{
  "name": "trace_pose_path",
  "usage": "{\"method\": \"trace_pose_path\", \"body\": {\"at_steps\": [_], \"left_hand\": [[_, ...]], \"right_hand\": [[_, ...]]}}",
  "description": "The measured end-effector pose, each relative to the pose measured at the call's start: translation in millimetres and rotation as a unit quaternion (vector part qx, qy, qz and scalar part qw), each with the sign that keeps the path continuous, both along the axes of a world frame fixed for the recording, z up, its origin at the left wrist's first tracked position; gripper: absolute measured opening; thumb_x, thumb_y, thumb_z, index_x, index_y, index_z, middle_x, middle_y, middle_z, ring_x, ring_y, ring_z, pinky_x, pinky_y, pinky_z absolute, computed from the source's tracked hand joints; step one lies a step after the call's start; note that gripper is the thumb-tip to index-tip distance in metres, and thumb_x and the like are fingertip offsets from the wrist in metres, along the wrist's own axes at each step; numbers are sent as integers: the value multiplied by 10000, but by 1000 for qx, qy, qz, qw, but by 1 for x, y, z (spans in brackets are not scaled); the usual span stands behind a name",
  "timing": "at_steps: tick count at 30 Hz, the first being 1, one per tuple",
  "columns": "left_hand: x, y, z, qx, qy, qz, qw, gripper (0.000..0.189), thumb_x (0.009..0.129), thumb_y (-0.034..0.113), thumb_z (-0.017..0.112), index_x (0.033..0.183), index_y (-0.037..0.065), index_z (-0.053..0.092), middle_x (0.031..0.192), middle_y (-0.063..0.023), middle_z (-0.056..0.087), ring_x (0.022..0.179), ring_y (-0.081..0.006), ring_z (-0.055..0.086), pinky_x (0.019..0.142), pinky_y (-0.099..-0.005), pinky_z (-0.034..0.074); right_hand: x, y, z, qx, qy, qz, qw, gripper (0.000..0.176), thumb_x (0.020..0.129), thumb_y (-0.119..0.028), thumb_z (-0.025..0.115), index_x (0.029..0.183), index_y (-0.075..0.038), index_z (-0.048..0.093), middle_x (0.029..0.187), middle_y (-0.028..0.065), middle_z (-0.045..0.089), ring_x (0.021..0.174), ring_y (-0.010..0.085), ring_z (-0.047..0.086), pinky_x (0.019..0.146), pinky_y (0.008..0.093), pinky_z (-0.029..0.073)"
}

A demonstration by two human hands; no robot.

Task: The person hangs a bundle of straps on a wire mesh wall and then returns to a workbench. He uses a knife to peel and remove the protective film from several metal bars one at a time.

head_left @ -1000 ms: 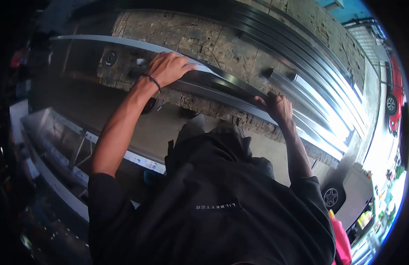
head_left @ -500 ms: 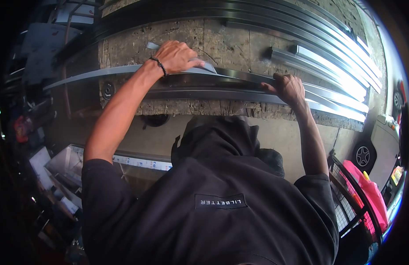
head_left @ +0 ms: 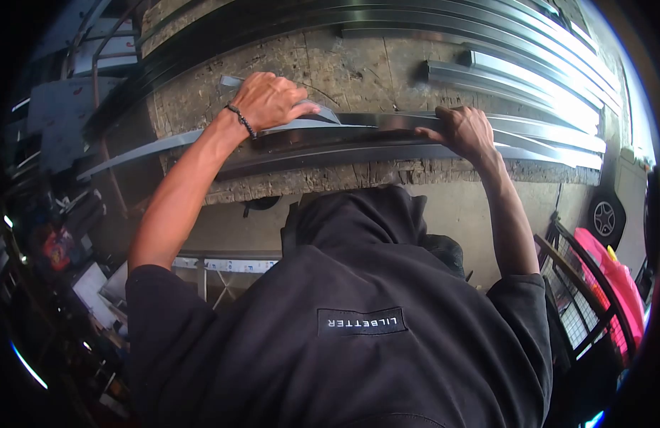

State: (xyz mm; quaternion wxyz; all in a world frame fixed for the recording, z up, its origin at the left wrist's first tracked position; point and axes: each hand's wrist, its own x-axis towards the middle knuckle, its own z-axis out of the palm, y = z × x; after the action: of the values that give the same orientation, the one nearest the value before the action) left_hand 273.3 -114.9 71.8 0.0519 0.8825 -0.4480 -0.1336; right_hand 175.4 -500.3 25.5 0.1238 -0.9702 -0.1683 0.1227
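Observation:
A long, shiny metal profile (head_left: 301,139) lies along the near edge of the wooden bench. My left hand (head_left: 273,101), with a dark beaded bracelet at its wrist, is closed on a thin pale-grey strip (head_left: 328,115) that looks like protective film. The strip's short free end juts out beyond my knuckles, and its other end meets the profile just right of my thumb. A long pale band (head_left: 148,148) curves off to the left behind my wrist. My right hand (head_left: 467,132) grips the profile farther right, fingers over its far edge and thumb on the near side.
Several long metal profiles (head_left: 444,28) lie across the back of the worn wooden bench (head_left: 273,60). Shorter pieces (head_left: 515,82) rest at the right. A pink bag (head_left: 615,278) and a black wire-mesh frame (head_left: 569,314) stand at the lower right. Clutter fills the left side.
The view has shifted and tilted slightly. Both hands keep their grips, and the strip in my left hand looks much the same.

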Motion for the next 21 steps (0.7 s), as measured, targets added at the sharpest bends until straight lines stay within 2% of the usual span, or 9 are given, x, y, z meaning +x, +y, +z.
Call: {"method": "trace_pose_path", "body": {"at_steps": [9,12,13,15,17,21], "left_hand": [[7,-7,6,-8,-53,-64,997,513,945,540,608,697,96,669,595,-57,645,566,-252,670,536,-385,533],[2,-15,8,60,-70,-145,985,546,960,567,571,679,108,665,564,-51,636,517,-230,660,514,-370,537],[2,-17,9,60,-72,-144,985,546,960,567,571,679,108,665,564,-51,636,517,-230,660,514,-370,537],[7,-21,14,67,-28,-86,994,562,951,594,548,701,111,691,631,-87,681,631,-255,714,564,-381,564],[15,-21,16,34,-55,-82,995,568,956,588,545,689,108,690,622,-92,675,635,-264,714,567,-390,564],[19,-22,23,78,-61,-100,990,530,961,558,569,760,87,703,641,-83,672,644,-269,700,608,-398,563]], "right_hand": [[0,3,1,-26,30,-12,999,754,827,-827,555,669,-92,613,536,71,595,494,240,621,493,403,481],[2,3,2,-36,35,-11,999,763,825,-832,552,663,-88,607,528,64,584,490,235,612,491,397,477],[2,3,2,-36,32,-11,999,763,825,-832,552,663,-88,607,528,64,584,490,235,612,491,397,477],[3,3,2,-35,26,-6,999,766,829,-831,551,655,-87,598,515,59,563,474,227,594,485,393,470],[1,0,-2,-31,15,-7,999,766,830,-831,551,654,-87,595,511,57,555,469,224,586,484,394,466],[2,1,-1,-34,22,-2,999,762,832,-829,554,656,-89,592,507,54,550,461,221,573,484,397,461]]}}
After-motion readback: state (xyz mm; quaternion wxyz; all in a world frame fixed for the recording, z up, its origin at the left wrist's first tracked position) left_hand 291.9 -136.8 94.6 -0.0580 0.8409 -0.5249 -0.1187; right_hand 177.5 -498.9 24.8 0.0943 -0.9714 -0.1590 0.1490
